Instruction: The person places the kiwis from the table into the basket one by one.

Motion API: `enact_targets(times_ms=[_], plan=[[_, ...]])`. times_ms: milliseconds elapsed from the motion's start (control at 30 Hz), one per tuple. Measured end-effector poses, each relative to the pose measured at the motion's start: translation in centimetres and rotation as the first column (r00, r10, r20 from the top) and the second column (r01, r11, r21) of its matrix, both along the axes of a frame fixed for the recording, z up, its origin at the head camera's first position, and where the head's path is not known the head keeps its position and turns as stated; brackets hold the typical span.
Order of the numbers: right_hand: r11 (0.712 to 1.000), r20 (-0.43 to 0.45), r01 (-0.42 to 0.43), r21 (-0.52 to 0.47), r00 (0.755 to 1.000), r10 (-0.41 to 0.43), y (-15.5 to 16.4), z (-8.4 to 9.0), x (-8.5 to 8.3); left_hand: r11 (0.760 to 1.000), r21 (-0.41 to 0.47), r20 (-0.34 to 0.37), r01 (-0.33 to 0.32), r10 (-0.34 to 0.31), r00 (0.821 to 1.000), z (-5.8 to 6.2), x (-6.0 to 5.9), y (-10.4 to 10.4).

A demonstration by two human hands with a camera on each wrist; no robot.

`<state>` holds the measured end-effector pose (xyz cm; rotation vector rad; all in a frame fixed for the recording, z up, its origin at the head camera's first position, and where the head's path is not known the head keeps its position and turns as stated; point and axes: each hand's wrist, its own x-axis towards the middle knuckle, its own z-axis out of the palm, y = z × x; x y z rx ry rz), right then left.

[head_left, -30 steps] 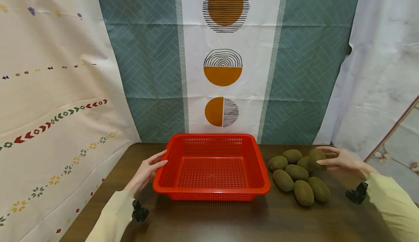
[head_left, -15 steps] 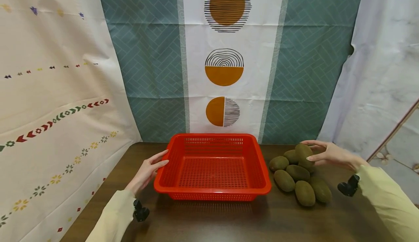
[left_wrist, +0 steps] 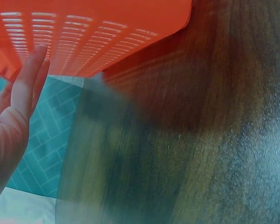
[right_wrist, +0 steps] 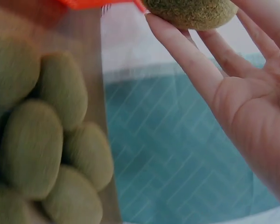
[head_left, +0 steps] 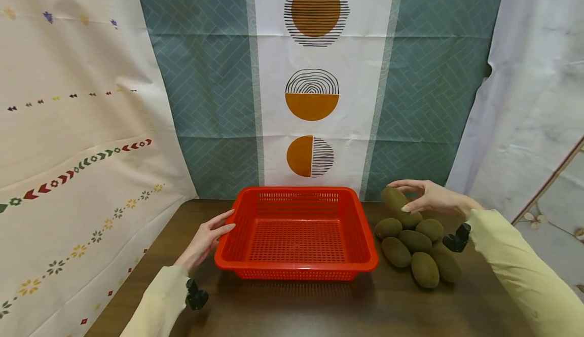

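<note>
My right hand (head_left: 431,197) pinches a brown, fuzzy kiwi (head_left: 393,200) between thumb and fingertips, tilted and raised above the back of the kiwi pile. The same held kiwi (right_wrist: 193,13) is cut off by the top edge in the right wrist view. Below it, several more kiwis (head_left: 414,240) lie close together on the table, right of a red plastic basket (head_left: 296,266). At the basket's left side, my left hand (head_left: 203,238) holds the rim. In the left wrist view, its fingers (left_wrist: 24,91) reach the slotted outer wall.
The dark wooden table (head_left: 292,309) reaches back to a green and white patterned cloth (head_left: 219,99). A cream cloth (head_left: 91,175) hangs at the left and a white one (head_left: 524,124) at the right. Black wrist cameras (head_left: 196,296) sit at both sleeves.
My right hand has lifted a kiwi off the back right of the pile and carried it left and up. The left hand and the basket stay in place.
</note>
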<state>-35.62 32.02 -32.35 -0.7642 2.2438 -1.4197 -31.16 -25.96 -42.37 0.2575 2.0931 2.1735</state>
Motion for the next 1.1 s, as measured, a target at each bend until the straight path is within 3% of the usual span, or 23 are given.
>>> enact_targets(times_ms=[467, 733, 867, 1100], plan=[[0.989, -0.002, -0.147, 0.010, 0.989, 0.147, -8.2, 1.4, -2.1, 0.999, -0.028, -0.001, -0.035, 0.035, 0.999, -0.3, -0.2, 0.0], [0.967, 0.038, -0.254, 0.002, 0.967, 0.254, -13.8, 0.7, -3.0, 0.999, -0.018, 0.002, -0.042, 0.043, 0.999, -0.4, -0.1, 0.2], [0.961, 0.029, -0.275, 0.030, 0.961, 0.274, -16.2, 0.4, -3.2, 1.000, -0.010, -0.010, -0.023, 0.023, 1.000, -0.4, -0.2, 0.2], [0.942, 0.044, -0.335, 0.032, 0.942, 0.333, -20.3, -0.5, -3.5, 0.999, 0.007, -0.004, -0.046, 0.046, 0.999, -0.5, -0.1, 0.1]])
